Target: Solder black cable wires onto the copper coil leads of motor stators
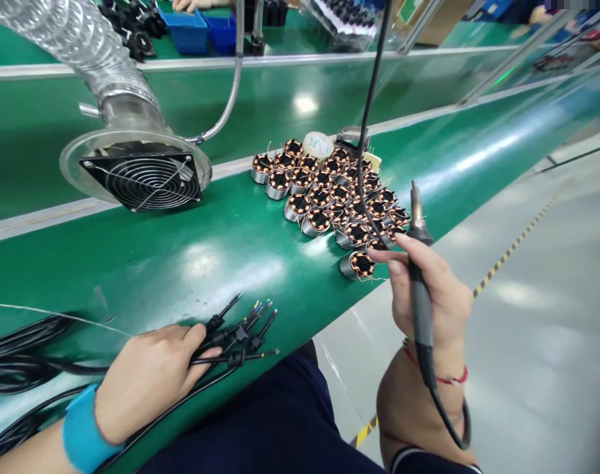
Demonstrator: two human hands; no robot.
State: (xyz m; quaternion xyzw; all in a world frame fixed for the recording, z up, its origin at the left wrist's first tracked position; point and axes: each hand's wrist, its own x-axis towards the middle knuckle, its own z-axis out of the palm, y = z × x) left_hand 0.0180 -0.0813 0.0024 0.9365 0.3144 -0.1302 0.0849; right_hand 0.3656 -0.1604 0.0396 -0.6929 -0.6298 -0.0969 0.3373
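Observation:
My left hand [149,382] rests on the green belt and grips a bundle of black cables [235,343] with stripped, coloured wire ends. A blue wrist strap [82,428] circles that wrist. My right hand [428,293] is raised above the belt's near edge, holding a soldering iron [421,316] with its tip up. Its black cord runs down past my wrist. Just beyond that hand lie several copper-wound motor stators [320,196] in a tight group, some with loose wire ends. Neither hand touches them.
A fume extractor fan [141,179] with a silver flexible duct stands on the green conveyor belt [146,276]. Coiled black cable [18,355] lies at the left. Beyond are blue bins [184,31] and another person's hand [191,4]. Grey floor [537,329] lies to the right.

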